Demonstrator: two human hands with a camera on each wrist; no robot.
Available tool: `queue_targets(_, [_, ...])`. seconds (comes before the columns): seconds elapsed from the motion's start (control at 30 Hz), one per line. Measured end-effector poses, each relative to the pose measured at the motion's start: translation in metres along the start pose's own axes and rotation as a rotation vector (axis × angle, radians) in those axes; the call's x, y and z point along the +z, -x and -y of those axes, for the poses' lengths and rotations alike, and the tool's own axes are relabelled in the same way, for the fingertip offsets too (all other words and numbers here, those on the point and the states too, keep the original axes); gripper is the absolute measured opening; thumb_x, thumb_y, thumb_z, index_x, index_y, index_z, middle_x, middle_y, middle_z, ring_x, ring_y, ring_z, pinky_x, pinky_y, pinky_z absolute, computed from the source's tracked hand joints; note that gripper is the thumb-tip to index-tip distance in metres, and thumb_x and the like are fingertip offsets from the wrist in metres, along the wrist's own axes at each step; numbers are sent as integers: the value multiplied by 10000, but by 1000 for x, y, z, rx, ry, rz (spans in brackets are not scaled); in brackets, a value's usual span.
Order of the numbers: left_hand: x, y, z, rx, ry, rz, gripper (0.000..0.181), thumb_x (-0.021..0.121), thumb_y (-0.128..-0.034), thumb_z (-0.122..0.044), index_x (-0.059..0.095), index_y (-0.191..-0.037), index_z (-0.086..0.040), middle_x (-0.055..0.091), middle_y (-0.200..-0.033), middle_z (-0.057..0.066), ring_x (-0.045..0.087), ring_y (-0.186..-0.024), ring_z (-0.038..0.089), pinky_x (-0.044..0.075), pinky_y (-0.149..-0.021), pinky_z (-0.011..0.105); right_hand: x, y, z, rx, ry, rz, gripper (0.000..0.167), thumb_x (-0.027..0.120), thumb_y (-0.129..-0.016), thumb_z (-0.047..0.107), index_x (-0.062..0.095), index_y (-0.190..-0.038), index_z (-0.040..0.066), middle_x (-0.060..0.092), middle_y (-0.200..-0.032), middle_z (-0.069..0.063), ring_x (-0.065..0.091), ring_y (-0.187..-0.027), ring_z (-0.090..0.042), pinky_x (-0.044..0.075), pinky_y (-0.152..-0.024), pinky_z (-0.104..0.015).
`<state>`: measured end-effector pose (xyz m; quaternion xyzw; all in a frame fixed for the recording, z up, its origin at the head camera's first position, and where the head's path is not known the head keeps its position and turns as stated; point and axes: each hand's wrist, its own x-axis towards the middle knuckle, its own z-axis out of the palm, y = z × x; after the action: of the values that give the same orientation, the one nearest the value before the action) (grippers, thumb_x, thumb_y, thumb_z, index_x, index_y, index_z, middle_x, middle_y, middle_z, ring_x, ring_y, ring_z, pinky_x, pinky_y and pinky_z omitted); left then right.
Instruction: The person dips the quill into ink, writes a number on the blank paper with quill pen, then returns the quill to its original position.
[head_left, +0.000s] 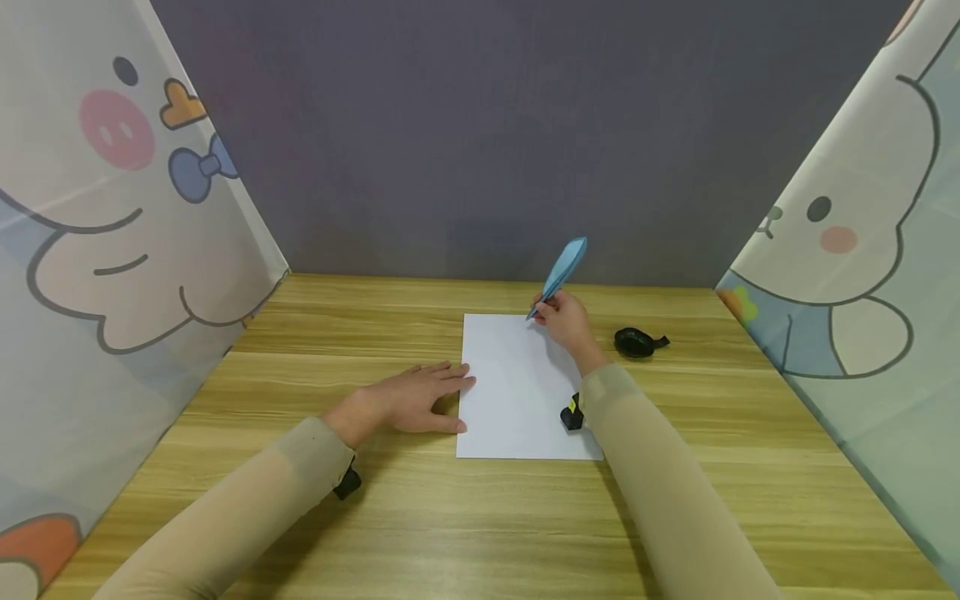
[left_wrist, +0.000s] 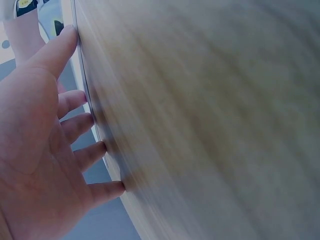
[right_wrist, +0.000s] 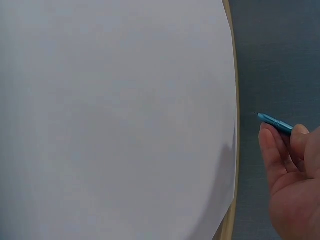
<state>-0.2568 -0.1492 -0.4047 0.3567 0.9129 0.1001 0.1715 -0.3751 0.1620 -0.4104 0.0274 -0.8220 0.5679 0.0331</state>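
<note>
A white sheet of paper (head_left: 510, 392) lies flat on the wooden table. At its left edge rests my left hand (head_left: 420, 398), fingers spread, with the fingertips and thumb touching that edge. The left wrist view shows the same hand (left_wrist: 45, 140) from the palm side, its fingertips down on the surface. My right hand (head_left: 567, 323) pinches a light-blue feather-shaped pen (head_left: 564, 265) over the paper's far right part. The pen slants, its feather end up and to the right. In the right wrist view the pen tip (right_wrist: 261, 116) sticks out beyond the fingers, apart from the paper in that picture.
A round black object with a short tail (head_left: 634, 342) lies on the table (head_left: 360, 333) to the right of the paper. A dark grey panel (head_left: 480, 142) stands behind the table. Cartoon-printed cloths (head_left: 840, 275) flank both sides.
</note>
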Motion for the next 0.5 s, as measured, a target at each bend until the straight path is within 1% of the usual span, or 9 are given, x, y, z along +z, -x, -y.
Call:
queue_targets(0.33, [0,0,0,-2,-2,0,879,586,-1066,-685,314,-1755,-214,193,-1854,38,175,-1720,373,198,-1351,703,3,-3,0,-5,24,-7,264,542,-1158,85,656,-1335,-75,702,-1347,-281,710,-1207,-391,628,-1062,-448])
queue_targets(0.5, [0,0,0,-7,-3,2,880,586,-1065,-688,310,-1757,-218,190,-1855,34,171,-1721,370,198,-1353,700,3,-2,-1,6,22,-9,259,549,-1155,76,664,-1329,-78,704,-1337,-284,707,-1194,-389,622,-1064,-475])
